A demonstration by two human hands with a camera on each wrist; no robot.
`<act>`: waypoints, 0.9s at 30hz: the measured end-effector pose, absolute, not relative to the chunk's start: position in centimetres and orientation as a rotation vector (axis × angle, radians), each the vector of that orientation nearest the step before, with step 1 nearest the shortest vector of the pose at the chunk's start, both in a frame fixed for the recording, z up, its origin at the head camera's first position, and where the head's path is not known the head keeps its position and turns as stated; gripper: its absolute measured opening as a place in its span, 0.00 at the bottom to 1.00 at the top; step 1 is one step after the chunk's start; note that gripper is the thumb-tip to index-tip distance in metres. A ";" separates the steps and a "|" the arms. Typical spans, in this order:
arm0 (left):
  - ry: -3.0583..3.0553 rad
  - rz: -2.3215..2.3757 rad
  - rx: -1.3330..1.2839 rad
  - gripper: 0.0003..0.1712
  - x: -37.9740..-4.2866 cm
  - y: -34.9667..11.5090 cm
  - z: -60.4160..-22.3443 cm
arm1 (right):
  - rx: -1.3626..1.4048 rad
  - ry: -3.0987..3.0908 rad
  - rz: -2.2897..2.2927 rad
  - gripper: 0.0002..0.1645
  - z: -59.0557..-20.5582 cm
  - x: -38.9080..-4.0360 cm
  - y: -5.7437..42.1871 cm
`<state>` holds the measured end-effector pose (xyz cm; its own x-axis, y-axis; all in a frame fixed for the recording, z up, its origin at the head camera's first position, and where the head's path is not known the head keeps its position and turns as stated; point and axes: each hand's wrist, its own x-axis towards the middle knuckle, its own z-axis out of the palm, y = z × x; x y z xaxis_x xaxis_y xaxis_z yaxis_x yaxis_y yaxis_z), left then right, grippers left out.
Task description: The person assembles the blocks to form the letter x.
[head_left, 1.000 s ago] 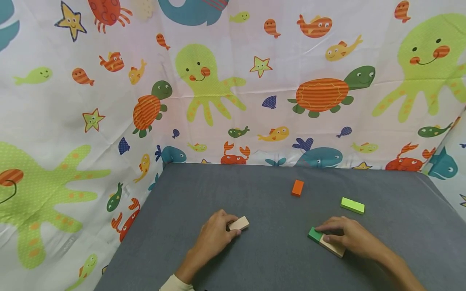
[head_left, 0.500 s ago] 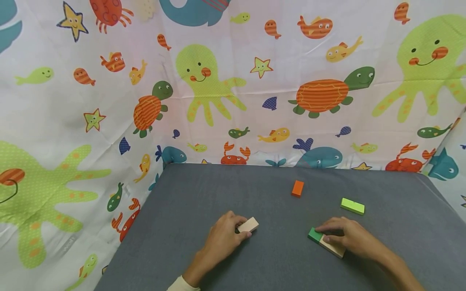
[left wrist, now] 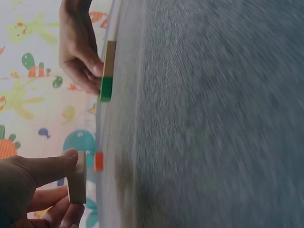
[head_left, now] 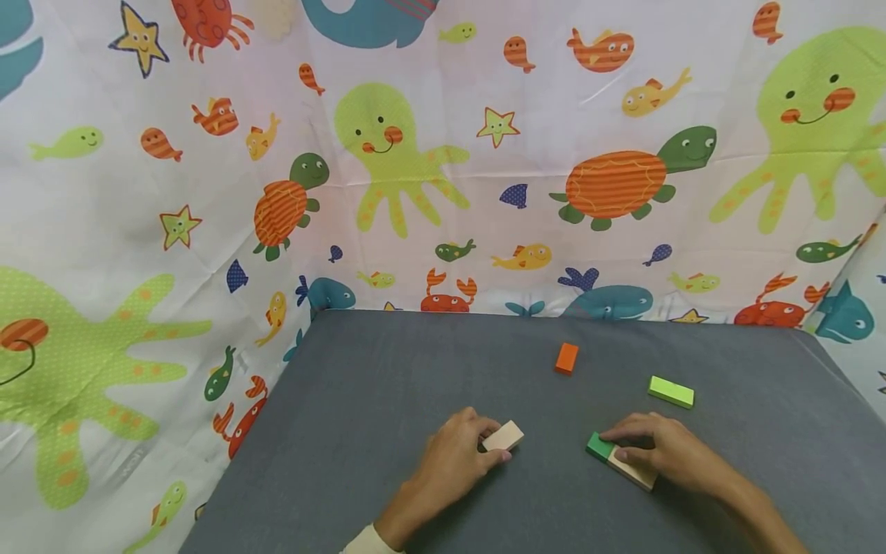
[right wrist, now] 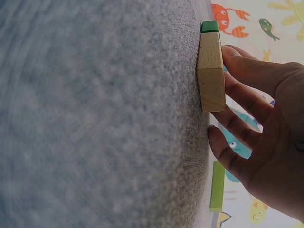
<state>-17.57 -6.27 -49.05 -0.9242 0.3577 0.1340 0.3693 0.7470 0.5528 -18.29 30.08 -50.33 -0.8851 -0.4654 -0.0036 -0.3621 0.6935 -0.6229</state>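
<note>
Left of the green block (head_left: 598,446) and abutting bare-wood block (head_left: 632,472) pinched by right hand (head_left: 670,450), pinching a second bare-wood block (head_left: 504,436), slanted away rightward, in left hand (head_left: 453,455).

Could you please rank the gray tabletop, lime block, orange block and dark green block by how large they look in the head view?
1. Gray tabletop
2. Lime block
3. Orange block and dark green block, unranked: they look close in size, and the right grip partly covers the latter.

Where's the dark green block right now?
In the head view's right half, the dark green block abuts an unpainted wooden block, beside the right hand.
</note>
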 end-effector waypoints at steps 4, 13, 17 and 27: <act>-2.914 -0.932 -0.652 0.20 -17.4 -5.1 -49.1 | -0.677 2.766 -0.939 0.14 -50.4 -18.2 30.0; -2.881 -0.856 -0.748 0.22 -16.7 -3.1 -49.4 | -0.662 2.760 -0.946 0.15 -50.3 -18.1 30.0; -2.877 -0.854 -0.764 0.22 -16.5 -2.6 -49.7 | -0.669 2.768 -0.961 0.14 -50.3 -18.1 29.9; -2.906 -0.813 -0.802 0.22 -16.0 -1.4 -50.0 | -0.671 2.776 -0.972 0.14 -50.5 -18.0 29.9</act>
